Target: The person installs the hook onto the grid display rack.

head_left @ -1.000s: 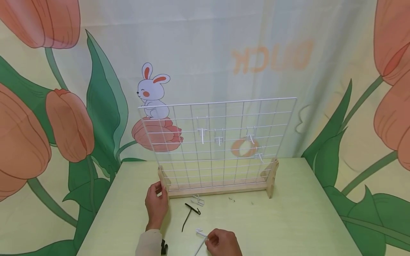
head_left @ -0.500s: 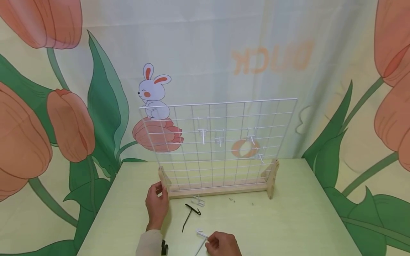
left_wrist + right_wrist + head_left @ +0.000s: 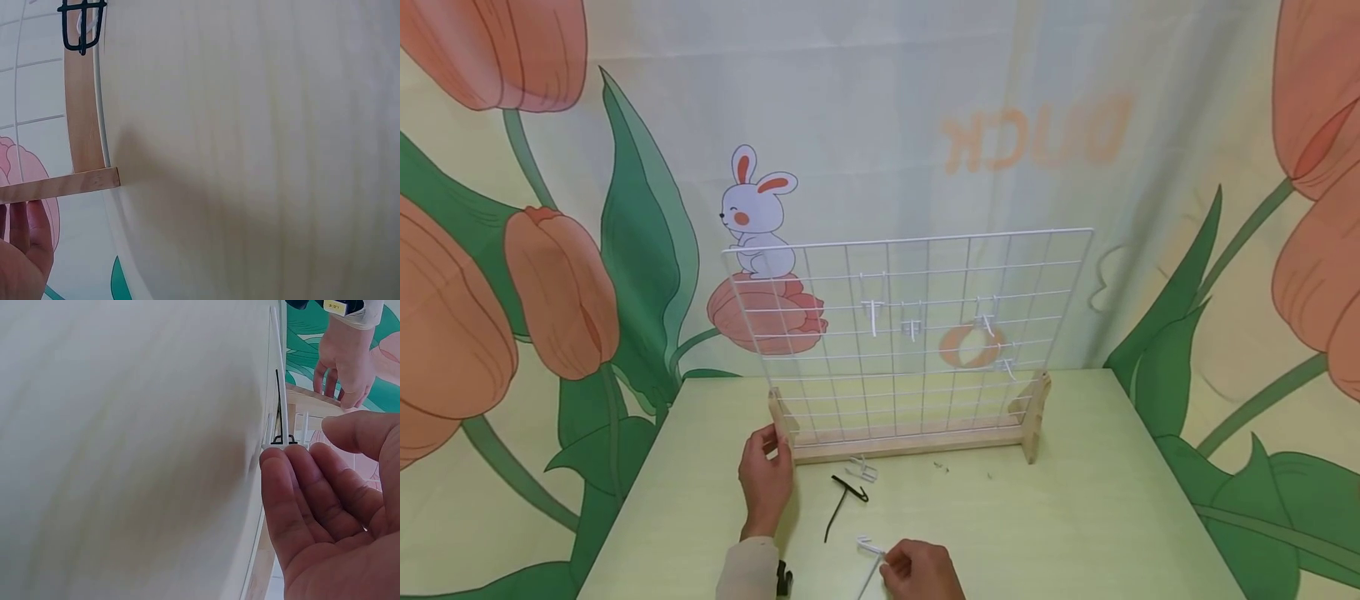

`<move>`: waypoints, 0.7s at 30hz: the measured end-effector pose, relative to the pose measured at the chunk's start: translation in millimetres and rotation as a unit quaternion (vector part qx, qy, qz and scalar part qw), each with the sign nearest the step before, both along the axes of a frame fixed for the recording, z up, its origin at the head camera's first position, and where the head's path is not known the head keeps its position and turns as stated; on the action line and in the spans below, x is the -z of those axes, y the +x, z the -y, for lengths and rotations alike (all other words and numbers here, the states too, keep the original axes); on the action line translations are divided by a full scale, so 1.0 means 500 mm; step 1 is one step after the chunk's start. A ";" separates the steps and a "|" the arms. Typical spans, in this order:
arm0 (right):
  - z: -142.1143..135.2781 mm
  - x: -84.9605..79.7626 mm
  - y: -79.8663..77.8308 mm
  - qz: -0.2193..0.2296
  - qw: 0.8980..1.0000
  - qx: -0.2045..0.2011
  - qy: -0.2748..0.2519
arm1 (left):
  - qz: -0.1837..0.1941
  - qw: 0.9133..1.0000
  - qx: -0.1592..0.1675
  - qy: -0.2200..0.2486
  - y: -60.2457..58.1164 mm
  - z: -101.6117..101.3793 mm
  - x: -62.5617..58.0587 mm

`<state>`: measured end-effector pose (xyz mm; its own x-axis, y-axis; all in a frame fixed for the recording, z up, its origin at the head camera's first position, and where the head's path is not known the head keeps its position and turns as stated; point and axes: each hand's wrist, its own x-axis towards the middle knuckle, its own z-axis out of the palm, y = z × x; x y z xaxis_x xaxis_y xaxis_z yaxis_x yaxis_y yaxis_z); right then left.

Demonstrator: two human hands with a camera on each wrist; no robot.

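A white wire grid panel stands upright in a wooden stand. My left hand rests on the table with its fingertips against the stand's left side piece; straight fingers show beside the wood in the left wrist view. Low in the head view, my right hand touches a white hook lying on the table. In the right wrist view its fingertips meet the hook's crosspiece, while the thumb stays apart from them. A black hook lies between my hands.
Another white hook lies before the stand. Several white hooks, one of them a long-armed hook, hang on the grid. Tiny bits are scattered on the table. A curtain printed with tulips and a rabbit hangs behind.
Both hands and all the hooks keep their places. Only the head view shifts very slightly.
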<state>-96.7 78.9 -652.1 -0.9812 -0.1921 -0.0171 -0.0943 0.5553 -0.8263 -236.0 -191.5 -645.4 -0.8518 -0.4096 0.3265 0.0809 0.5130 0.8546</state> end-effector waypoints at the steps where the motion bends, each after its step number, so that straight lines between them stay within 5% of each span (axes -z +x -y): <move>1: 0.001 0.000 0.000 -0.001 1.000 0.001 0.002 | 0.000 1.000 0.000 -0.001 0.000 0.000 0.000; 21: 0.004 -0.003 -0.031 -0.031 0.999 0.014 0.030 | 0.007 1.000 0.000 0.005 0.004 -0.001 -0.007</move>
